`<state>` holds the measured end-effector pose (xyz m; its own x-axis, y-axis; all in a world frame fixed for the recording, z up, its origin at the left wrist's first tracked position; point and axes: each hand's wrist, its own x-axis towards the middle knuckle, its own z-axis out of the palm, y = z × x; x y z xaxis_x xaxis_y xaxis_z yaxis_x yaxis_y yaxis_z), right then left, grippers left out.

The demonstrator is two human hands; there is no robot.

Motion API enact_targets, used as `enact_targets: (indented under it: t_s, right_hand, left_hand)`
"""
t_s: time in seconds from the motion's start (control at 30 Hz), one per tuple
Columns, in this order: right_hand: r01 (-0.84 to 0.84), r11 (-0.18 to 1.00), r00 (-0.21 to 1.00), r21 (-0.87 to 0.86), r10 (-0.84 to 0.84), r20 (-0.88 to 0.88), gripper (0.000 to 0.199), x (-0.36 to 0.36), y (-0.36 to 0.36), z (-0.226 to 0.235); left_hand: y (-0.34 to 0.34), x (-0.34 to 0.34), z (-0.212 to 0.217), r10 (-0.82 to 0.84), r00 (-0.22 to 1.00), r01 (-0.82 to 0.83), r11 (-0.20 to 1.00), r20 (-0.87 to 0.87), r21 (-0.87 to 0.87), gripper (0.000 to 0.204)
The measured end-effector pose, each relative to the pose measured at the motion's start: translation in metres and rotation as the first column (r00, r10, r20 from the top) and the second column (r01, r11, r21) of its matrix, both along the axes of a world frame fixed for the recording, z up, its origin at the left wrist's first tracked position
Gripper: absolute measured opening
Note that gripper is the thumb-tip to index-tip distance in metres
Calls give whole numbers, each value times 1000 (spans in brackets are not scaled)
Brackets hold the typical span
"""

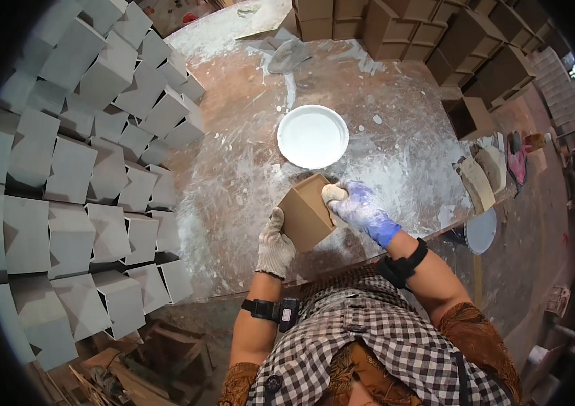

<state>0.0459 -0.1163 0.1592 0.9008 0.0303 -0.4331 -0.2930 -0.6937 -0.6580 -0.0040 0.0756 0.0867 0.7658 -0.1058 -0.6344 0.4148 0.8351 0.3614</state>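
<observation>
A brown open-topped box (pixel 307 213), apparently of cardboard or thin board, is held tilted above the near part of the table. My left hand (pixel 275 247), in a white knit glove, grips its left side with the thumb up along the edge. My right hand (pixel 362 208), in a blue glove smeared with white, is closed at the box's right edge. Its fingertips look whitish, and whether they also hold something small is hidden. Just beyond the box stands a round white basin (pixel 312 137) of white liquid or paste.
White-coated boxes (pixel 71 169) are stacked high along the left. Bare brown boxes (pixel 402 30) pile up at the far right. The stained table (pixel 233 183) carries a greyish rag (pixel 289 55) at the back and stiff cloths (pixel 480 176) by its right edge. A round white stool top (pixel 481 232) is beside it.
</observation>
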Motion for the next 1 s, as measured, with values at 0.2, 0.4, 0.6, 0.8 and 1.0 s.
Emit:
enact_targets:
  t_s: [0.2, 0.4, 0.6, 0.8, 1.0]
  right_hand:
    - [147, 989, 988, 2, -146, -44, 32, 35, 14, -34]
    - [167, 944, 986, 284, -160, -50, 26, 43, 29, -26]
    - [-264, 837, 964, 479, 224, 141, 33, 31, 23, -6]
    - [-208, 602, 931, 771, 363, -32, 40, 28, -38, -44]
    - [273, 523, 927, 807, 83, -367, 38, 36, -33, -40]
  left_hand:
    - [0, 8, 2, -39, 999, 40, 999, -22, 29, 43]
    - [6, 5, -1, -5, 998, 9, 997, -55, 73, 42]
    - [-4, 5, 17, 18, 1000, -18, 999, 1, 49, 46]
    - [1, 6, 7, 43, 997, -34, 992, -70, 124, 47]
    - [4, 7, -2, 18, 998, -8, 985, -58, 173, 47]
